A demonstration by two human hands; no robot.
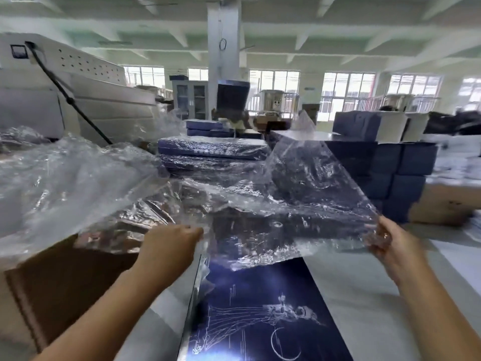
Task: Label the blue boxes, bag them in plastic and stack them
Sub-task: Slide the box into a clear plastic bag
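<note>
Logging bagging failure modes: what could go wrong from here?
The thin plastic bag is stretched between the left hand and right hand; a harder pull might tear it. Its mouth isn't clearly open, so it could snag on a corner of the blue box below.

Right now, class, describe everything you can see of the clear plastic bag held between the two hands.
The clear plastic bag is thin, glossy, wrinkled and see-through. It is stretched wide in the air, far corner raised. The left hand grips its near left edge; the right hand pinches its near right corner. Below lies a printed blue box.
</note>
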